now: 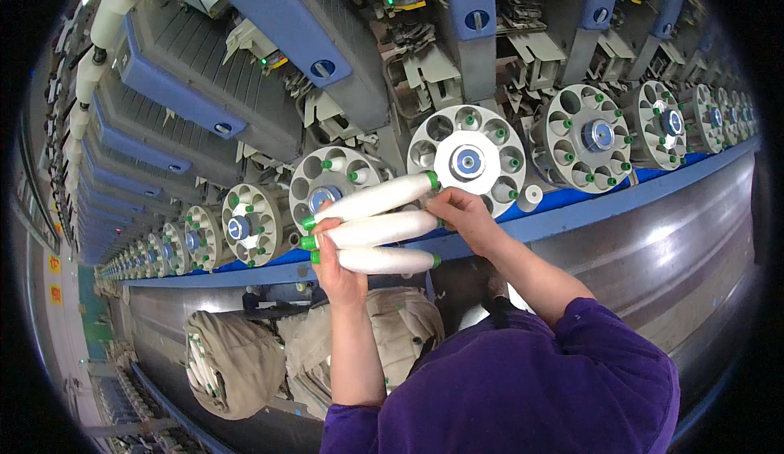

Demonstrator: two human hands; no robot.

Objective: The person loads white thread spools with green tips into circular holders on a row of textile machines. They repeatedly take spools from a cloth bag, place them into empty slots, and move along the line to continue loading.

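My left hand (336, 278) is closed around three white yarn bobbins, fanned out side by side with green tube ends. The upper bobbin (376, 198) tilts up to the right, the middle bobbin (380, 229) lies under it, and the lower bobbin (384, 260) is nearly level. At their right ends, my right hand (465, 219) has thumb and fingers pinched together near the tips of the upper and middle bobbins. What sits in that pinch is too small to make out. Just beyond is a round magazine (423, 157) with a white central disc and bobbins in some pockets.
More round magazines (563, 132) line the winding machine both ways, behind a blue rail (653, 178). Grey-blue machine housings (286, 13) rise beyond. Below my left arm stand beige cloth sacks (245, 364), one with bobbins inside. A small white cylinder (531, 196) stands by the rail.
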